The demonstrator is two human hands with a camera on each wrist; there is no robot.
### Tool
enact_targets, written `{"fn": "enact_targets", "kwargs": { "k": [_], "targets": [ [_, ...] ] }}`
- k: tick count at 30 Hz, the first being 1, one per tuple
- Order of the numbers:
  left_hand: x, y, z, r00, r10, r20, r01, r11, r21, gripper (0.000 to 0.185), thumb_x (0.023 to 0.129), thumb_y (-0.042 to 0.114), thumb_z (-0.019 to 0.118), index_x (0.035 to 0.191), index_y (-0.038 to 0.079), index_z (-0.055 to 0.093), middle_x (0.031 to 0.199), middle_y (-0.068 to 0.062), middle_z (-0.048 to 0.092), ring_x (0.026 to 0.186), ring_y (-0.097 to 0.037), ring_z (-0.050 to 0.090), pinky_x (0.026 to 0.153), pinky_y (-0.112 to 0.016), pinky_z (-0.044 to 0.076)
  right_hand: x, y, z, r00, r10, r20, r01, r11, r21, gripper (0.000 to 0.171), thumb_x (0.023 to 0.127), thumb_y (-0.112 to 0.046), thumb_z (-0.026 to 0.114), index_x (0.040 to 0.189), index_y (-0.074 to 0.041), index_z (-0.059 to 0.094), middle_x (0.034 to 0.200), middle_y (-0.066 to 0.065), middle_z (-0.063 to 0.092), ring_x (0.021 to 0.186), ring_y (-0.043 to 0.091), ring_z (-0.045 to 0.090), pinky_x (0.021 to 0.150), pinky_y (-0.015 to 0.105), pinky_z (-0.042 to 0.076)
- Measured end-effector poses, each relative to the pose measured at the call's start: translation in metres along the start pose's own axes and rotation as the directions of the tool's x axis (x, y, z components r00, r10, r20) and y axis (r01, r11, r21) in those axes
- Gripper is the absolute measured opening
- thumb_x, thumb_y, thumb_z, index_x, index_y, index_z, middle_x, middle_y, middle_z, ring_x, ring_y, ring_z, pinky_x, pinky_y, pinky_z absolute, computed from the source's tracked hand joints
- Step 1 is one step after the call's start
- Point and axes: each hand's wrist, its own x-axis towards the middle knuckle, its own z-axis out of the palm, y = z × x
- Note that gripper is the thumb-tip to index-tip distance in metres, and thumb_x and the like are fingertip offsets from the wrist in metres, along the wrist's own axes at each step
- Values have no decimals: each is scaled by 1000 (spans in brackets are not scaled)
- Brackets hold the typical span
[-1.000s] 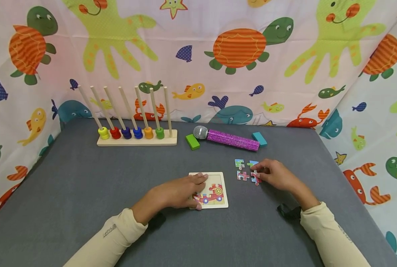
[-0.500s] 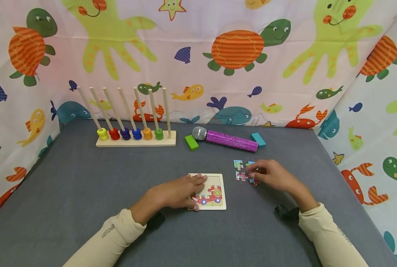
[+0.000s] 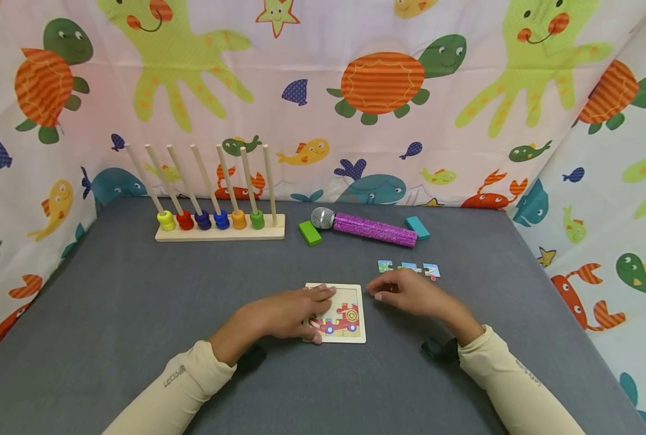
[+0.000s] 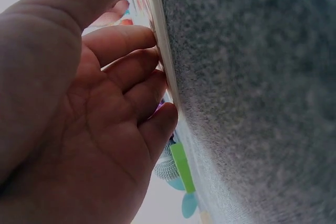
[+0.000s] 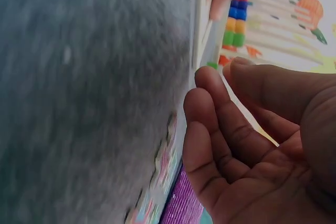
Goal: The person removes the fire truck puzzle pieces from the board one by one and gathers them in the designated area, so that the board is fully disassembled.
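A small wooden puzzle board [image 3: 351, 315] with a red train picture lies on the grey table [image 3: 138, 314]. My left hand [image 3: 314, 304] rests flat on the board's left half, fingers fairly straight; in the left wrist view its fingertips [image 4: 157, 77] touch the board's edge [image 4: 164, 51]. My right hand [image 3: 378, 294] hovers just right of the board, fingers curled and thumb close to the index tip [image 5: 210, 77]. Whether a piece sits between them is hidden. Three loose puzzle pieces [image 3: 410, 267] lie in a row behind the right hand.
A wooden peg rack [image 3: 220, 228] with coloured beads stands at the back left. A purple glitter microphone [image 3: 374, 229] lies between a green block [image 3: 309, 233] and a teal block [image 3: 418, 227]. Printed curtains wall in the back and both sides of the table.
My right hand has left the loose pieces and moved left to the board's right edge. One piece now lies further right. The left hand has stayed on the board.
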Motion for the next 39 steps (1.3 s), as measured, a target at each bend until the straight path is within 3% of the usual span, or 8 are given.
{"fn": "enact_targets", "kwargs": {
  "k": [9,19,28,34,39],
  "targets": [
    [-2,-1,3,1000,-7,-17,7,1000,9,69,89,36,71,145,4,45,157,-12,27,144,-27,22,114,-42,24,12,-15,15,999,-27,41,25,997,66,21,94,-3,62,113,-1,70,103,3,70,94,13,63,85,34,53],
    [0,-1,4,1000,-6,-2,6,1000,3,67,89,37,70,143,5,48,158,-11,26,145,-25,20,114,-42,24,17,-26,26,994,-42,106,30,994,109,23,93,-3,63,116,-1,68,106,5,69,95,15,63,85,35,52],
    [-2,-2,3,1000,-10,-4,10,1000,3,70,89,37,71,145,4,45,158,-11,25,145,-26,21,114,-42,24,26,-37,32,994,4,109,-13,997,79,22,90,-5,68,112,-2,69,99,3,69,86,10,61,77,29,52],
    [-2,-4,4,1000,3,-20,-3,1000,-6,69,89,37,71,145,4,45,158,-11,25,145,-26,21,114,-43,24,26,-39,34,995,5,102,-11,998,59,24,86,-3,72,110,-2,69,99,4,69,88,17,62,79,35,53],
    [0,-4,3,1000,12,-25,-13,1000,-9,67,89,37,71,143,5,47,157,-11,26,144,-27,22,113,-42,25,24,-37,36,997,3,75,-4,1000,13,24,84,-2,73,108,-3,70,95,2,66,84,20,61,75,33,52]
  ]
}}
